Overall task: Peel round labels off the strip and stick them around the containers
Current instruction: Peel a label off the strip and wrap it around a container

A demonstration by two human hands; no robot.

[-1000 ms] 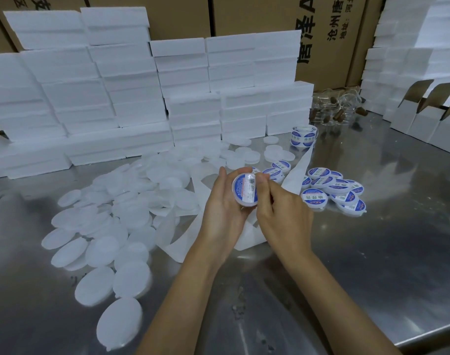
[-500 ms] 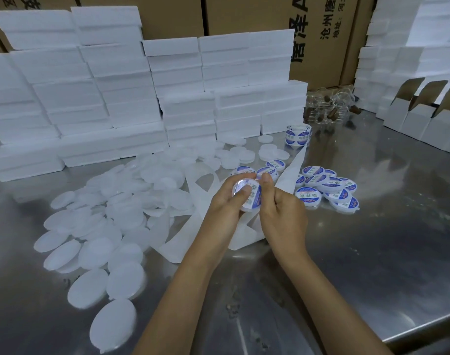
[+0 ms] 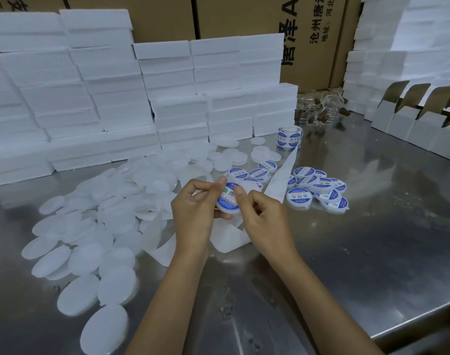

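Note:
A round white container (image 3: pixel 227 199) with a blue and white label on its face is held above the steel table between both hands. My left hand (image 3: pixel 193 211) grips its left edge, thumb on the upper rim. My right hand (image 3: pixel 266 219) pinches its right edge, thumb pressing on the label. The label roll (image 3: pixel 289 135) stands at the back, and its empty backing strip (image 3: pixel 279 180) runs down toward my hands. Several labelled containers (image 3: pixel 318 188) lie in a pile to the right. Several unlabelled white containers (image 3: pixel 90 239) spread over the table on the left.
Stacks of white foam blocks (image 3: pixel 116 98) form a wall behind the containers, with cardboard cartons (image 3: pixel 308 34) behind them. Open white boxes (image 3: pixel 410 124) line the right side. Clear plastic items (image 3: pixel 321 108) sit at the back. The steel table's front edge (image 3: pixel 410 326) is at the lower right.
The container has tilted so its labelled face shows more toward me. My right thumb has come onto the label, and both hands have shifted slightly on its rim.

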